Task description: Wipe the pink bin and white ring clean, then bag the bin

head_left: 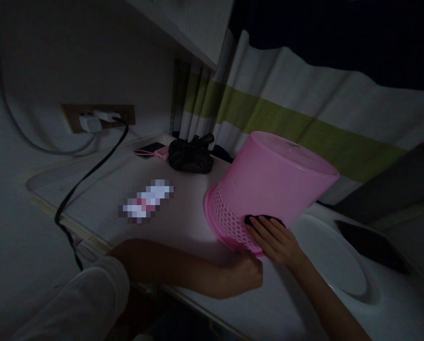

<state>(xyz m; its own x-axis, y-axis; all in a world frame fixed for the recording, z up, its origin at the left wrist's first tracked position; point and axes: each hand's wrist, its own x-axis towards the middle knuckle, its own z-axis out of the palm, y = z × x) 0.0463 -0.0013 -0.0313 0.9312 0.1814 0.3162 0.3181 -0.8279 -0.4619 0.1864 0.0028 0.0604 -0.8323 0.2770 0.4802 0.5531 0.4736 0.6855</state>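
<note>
A pink plastic wastebasket (268,175) is tipped upside down on the white countertop, its flat base up and to the right. Near its rim runs a band of honeycomb holes. My left hand (245,274) is closed on the rim at the near side, with the fingertips hidden. Against the basket's side, just above the honeycomb band, my right hand (277,242) presses a black cloth (276,219). Most of the cloth is covered by the fingers.
On the counter (186,208) lie a blurred, lit phone (148,201), a knotted black plastic bag (192,158) and a pink strapped item (162,153). A white basin (370,291) is at right. Plugs (91,123) trail cables at left; a striped curtain (286,109) hangs behind.
</note>
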